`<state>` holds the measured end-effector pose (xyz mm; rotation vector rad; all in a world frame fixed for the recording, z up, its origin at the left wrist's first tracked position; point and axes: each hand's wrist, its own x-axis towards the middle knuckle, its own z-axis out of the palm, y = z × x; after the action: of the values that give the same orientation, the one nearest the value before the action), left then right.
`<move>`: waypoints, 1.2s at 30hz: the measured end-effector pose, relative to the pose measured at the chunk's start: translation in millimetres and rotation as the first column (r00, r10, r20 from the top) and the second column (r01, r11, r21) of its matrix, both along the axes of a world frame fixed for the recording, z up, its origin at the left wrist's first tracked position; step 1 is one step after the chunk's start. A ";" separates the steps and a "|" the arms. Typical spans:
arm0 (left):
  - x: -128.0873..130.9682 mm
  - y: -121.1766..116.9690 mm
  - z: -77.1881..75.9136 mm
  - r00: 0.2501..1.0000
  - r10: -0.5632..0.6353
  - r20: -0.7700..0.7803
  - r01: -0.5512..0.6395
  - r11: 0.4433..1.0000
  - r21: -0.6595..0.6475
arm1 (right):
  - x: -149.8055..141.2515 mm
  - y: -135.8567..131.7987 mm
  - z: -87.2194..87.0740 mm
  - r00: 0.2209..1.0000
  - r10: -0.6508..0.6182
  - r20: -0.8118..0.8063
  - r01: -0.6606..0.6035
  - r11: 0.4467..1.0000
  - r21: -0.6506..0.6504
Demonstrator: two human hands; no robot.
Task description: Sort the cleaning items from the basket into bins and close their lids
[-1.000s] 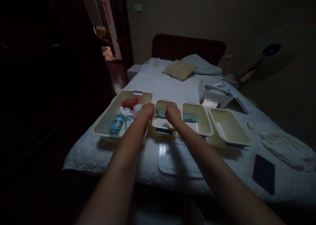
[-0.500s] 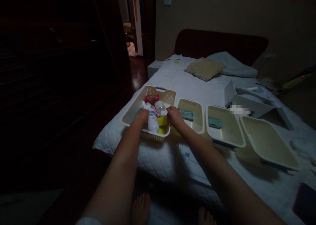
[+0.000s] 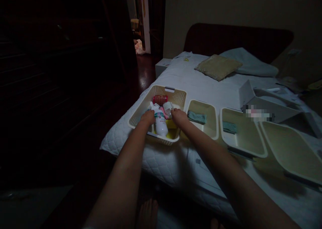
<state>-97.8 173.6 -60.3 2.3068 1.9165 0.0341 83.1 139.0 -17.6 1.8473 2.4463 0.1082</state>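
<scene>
Left hand (image 3: 148, 117), right hand (image 3: 179, 117) are hovering over basket (image 3: 179, 97) by bed's (image 3: 115, 136) near-left corner. Can't tell if fingers (image 3: 174, 112) are gripping. Slow moves should be steadying bottle (image 3: 162, 125).

Basket (image 3: 178, 96): cream plastic by look, matt, walls perforated
White bottle (image 3: 161, 125): smooth plastic look, soft sheen, printed
Jar (image 3: 168, 107): clear, smooth; glass or plastic, can't tell
Red item (image 3: 160, 99): patterned surface, material unclear
Bins (image 3: 248, 138): cream, smooth plastic look, low sheen
Folded cloths (image 3: 197, 117): green fabric, ribbed, matt
Bedspread (image 3: 156, 158): white quilted cloth
Cushion (image 3: 218, 67): beige fabric, matt
Headboard (image 3: 236, 41): dark wood look
Floor (image 3: 144, 75): dark, glossy
</scene>
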 end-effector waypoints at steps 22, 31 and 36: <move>-3.2 20.7 -3.2 0.999 0.022 0.037 -0.023 1.000 0.012 | -48.7 62.3 -34.8 0.985 0.105 -0.139 -0.121 0.987 -0.110; -3.2 41.2 -5.1 0.996 -0.051 -0.069 0.056 0.995 0.081 | -47.5 88.0 -37.9 0.982 0.100 -0.161 -0.127 0.979 -0.162; 1.3 51.3 -11.0 0.992 -0.054 -0.114 0.065 0.994 0.092 | -49.0 101.3 -48.2 0.979 0.061 -0.195 -0.096 0.980 -0.175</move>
<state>-96.5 224.9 -71.2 2.4769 1.9365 -0.0096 34.1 240.3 -65.8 1.7558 2.5520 -0.2928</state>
